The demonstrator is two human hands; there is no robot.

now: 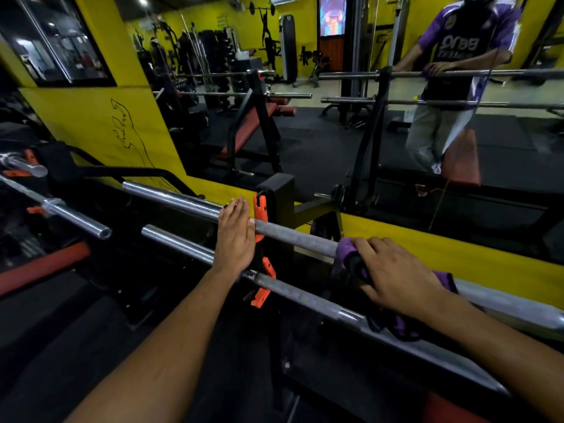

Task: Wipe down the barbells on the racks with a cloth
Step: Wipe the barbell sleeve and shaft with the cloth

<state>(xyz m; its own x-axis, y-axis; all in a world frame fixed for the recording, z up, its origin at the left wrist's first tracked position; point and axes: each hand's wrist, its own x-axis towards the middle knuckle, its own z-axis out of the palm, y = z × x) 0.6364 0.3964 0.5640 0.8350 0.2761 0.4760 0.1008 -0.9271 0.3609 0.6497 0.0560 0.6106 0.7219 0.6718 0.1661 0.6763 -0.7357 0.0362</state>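
Here, two long steel barbells lie one above the other on a black rack, running from lower right to upper left. The left hand (pixel 236 236) rests on the upper, farther steel barbell (pixel 293 235), fingers draped over the bar and thumb tucked against the knurled part; fingers look loosely wrapped rather than clenched tight. Just right of that hand sits an orange plastic rack hook (pixel 260 209) on the black rack upright (pixel 279 193).

The right hand (pixel 396 279) lies further right along the same bar, palm down, pressing a purple and black cloth (pixel 351 257) onto the knurled shaft. Fingers are spread and slightly curled over the cloth; cloth bunches out past the fingertips and hangs below the wrist, draping over the lower, nearer steel barbell (pixel 305 293). Whether the thumb wraps under the bar cannot be told.

A second orange plastic hook (pixel 263 285) carries the lower bar, below and between the two hands. Smooth chrome sleeves of both bars stick out beyond the left hand. Further left of that hand, another chrome bar end (pixel 82 222) and a red padded roller (pixel 45 264).

Beyond both hands, a yellow wall with a large mirror (pixel 335 132), showing a person in a purple shirt (pixel 467 41) with hands on a bar.
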